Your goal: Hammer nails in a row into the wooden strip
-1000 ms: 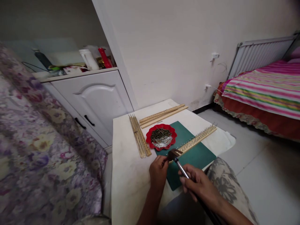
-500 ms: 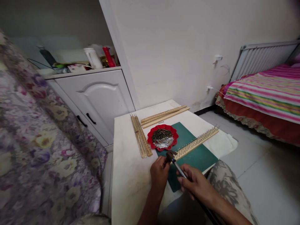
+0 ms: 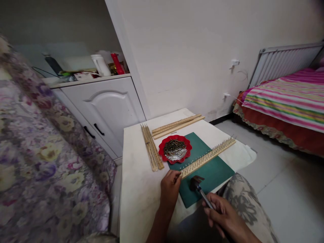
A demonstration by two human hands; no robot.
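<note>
A wooden strip point(image 3: 202, 161) studded with rows of upright nails lies slantwise across a green mat point(image 3: 215, 176). At the strip's near left end, my left hand point(image 3: 170, 184) is closed with its fingertips on the wood; whether a nail is also between them is hidden. My right hand point(image 3: 222, 212) grips the handle of a claw hammer point(image 3: 206, 199). The hammer's head hangs over the mat, apart from the strip and to the right of my left hand. Just beyond my left hand sits a red scalloped dish point(image 3: 161, 153) full of loose nails.
Nailed wooden strips point(image 3: 152, 148) lie left of the dish, and more wooden strips point(image 3: 177, 125) at the table's back. One loose nail point(image 3: 173, 132) lies near them. The white table point(image 3: 139, 199) stands by a cabinet point(image 3: 108, 111); a bed point(image 3: 283, 108) is at the right.
The hammer and my right hand have moved right and toward me, away from the strip's end. The nails there now show. My left hand stays at the strip's end.
</note>
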